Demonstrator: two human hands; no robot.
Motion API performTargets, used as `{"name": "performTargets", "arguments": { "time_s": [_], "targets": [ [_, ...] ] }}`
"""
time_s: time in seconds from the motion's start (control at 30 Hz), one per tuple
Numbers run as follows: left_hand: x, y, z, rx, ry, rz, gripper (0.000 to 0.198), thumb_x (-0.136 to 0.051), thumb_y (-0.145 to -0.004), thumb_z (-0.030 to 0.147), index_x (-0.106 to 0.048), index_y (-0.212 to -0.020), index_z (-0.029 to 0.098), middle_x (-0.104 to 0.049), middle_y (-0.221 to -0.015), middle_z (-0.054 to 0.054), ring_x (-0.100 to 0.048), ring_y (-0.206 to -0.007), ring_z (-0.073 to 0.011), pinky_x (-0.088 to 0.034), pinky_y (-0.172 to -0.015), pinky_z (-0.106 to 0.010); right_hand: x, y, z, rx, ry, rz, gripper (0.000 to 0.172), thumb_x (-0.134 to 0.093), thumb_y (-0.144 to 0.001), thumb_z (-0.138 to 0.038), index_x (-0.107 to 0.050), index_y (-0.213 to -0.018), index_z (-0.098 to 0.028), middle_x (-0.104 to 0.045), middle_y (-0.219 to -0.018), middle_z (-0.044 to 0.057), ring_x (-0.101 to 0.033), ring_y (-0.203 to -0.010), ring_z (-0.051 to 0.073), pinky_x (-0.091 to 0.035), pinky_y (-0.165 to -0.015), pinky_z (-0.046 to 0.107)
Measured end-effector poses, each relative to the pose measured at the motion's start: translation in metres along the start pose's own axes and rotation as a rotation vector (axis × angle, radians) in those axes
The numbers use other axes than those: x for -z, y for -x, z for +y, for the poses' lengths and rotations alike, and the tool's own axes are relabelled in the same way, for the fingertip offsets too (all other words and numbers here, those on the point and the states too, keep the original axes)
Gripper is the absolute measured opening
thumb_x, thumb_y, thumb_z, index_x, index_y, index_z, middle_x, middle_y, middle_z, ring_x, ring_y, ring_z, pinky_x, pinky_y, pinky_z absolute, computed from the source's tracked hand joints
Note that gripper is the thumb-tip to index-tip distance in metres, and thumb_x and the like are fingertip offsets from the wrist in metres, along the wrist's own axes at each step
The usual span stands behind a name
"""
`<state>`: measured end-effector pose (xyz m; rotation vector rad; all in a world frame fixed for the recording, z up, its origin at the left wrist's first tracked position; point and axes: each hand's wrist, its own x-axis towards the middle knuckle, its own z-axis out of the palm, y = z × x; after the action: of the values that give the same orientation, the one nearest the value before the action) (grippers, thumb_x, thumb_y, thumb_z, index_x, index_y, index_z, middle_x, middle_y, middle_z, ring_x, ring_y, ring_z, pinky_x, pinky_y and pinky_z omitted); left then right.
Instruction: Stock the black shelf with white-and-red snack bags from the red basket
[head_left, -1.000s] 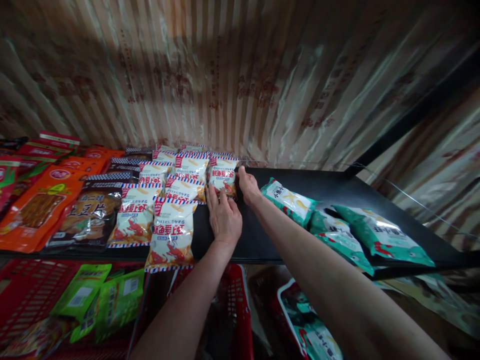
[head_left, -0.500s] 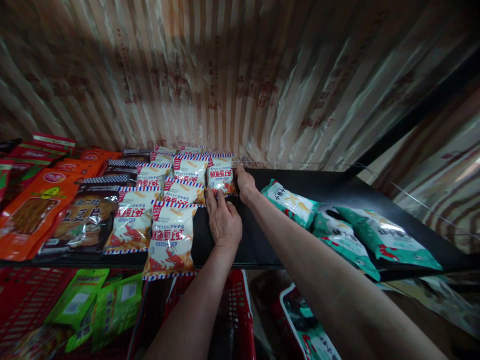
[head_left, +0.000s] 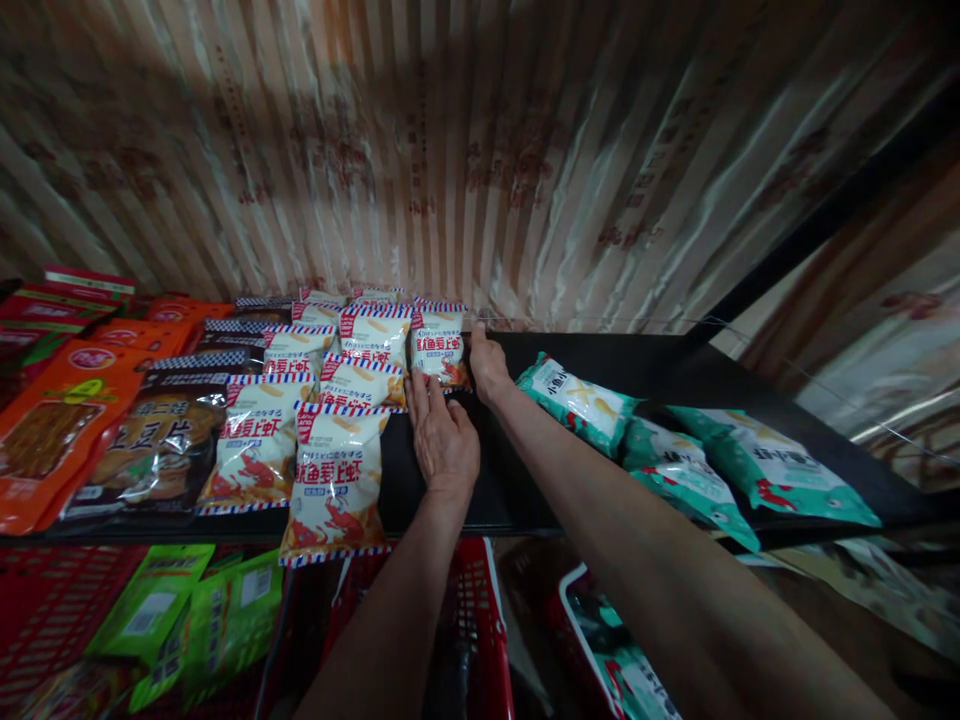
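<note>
A white snack bag [head_left: 438, 345] with red lettering and a striped top edge stands at the back of the black shelf. My left hand [head_left: 445, 440] reaches to its lower left side, fingers stretched out and the tips touching the bag. Along the bag's right edge is my right hand [head_left: 487, 366], one finger extended toward the back and its other fingers partly hidden. Neither hand is wrapped round the bag. More bags of the same kind lie in overlapping rows to the left, the front one [head_left: 335, 485] jutting over the shelf's edge.
Brown potato-chip bags [head_left: 154, 440] and orange packets [head_left: 64, 420] fill the shelf's left side. Several teal snack bags [head_left: 679, 475] lie to the right. Below are red baskets [head_left: 495, 620] and green packets [head_left: 232, 610]. A thin wire [head_left: 600, 319] crosses the back, before a striped curtain [head_left: 450, 150].
The view has shifted slightly, moving the bags a little to the left in the picture. Both hands keep nearly the same places around the white snack bag.
</note>
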<state>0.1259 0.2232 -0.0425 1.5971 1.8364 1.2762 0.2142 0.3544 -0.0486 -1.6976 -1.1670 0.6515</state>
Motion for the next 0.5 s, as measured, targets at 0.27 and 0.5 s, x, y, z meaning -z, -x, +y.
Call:
{"name": "performTargets", "arguments": {
  "time_s": [0.27,0.5],
  "targets": [
    [0.003,0.000,0.002,0.015,-0.007,-0.026,0.051,-0.038,-0.084,0.016,-0.043,-0.133,0.003,-0.029,-0.149,-0.014,-0.019,-0.140,-0.0220,-0.017,-0.116,-0.035,0.018,-0.012,-0.005,0.020,0.046,0.073,0.050,-0.034,-0.088,-0.050,-0.068,-0.085,-0.014,-0.068,-0.085,0.013,-0.061,-0.098,0.027,-0.042,-0.090,0.038],
    [-0.001,0.000,-0.001,-0.005,-0.002,-0.008,0.051,-0.038,-0.085,0.018,-0.042,-0.135,0.006,-0.029,-0.150,-0.013,-0.019,-0.140,-0.0225,-0.017,-0.116,-0.038,0.018,-0.025,-0.007,0.149,0.101,0.070,0.044,-0.039,-0.087,-0.048,-0.068,-0.080,-0.015,-0.068,-0.087,0.016,-0.059,-0.099,0.030,-0.040,-0.092,0.040]
  ]
}}
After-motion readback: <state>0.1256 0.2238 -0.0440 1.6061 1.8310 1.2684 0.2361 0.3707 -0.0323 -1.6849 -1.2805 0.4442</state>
